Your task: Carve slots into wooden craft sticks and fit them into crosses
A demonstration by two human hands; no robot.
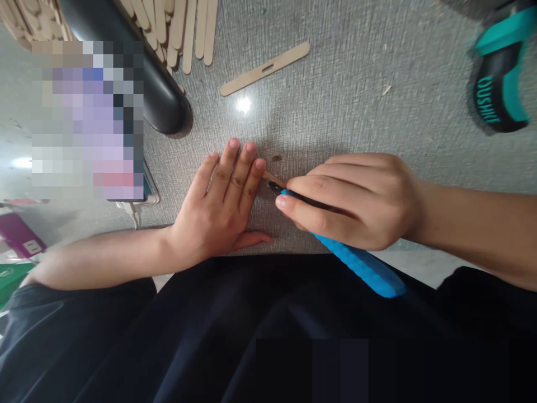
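My left hand [222, 196] lies flat on the grey table, its fingers stretched out and the thumb apart. A short length of wooden craft stick [272, 178] shows between its fingertips and my right hand; the rest is hidden under the hands. My right hand [356, 196] is closed around a blue-handled utility knife [361, 263]. The knife's dark front end touches or hovers just over the stick; I cannot tell which. Farther up the table lies another craft stick [289, 55] with a small slot cut through its middle.
A pile of craft sticks [178, 28] is at the upper left, beside a long black case [138, 67]. Left of my left hand, a cable [132, 212] runs from a pixelated device. A teal and black tool [501, 84] lies at the upper right. The table's front edge meets my dark clothing.
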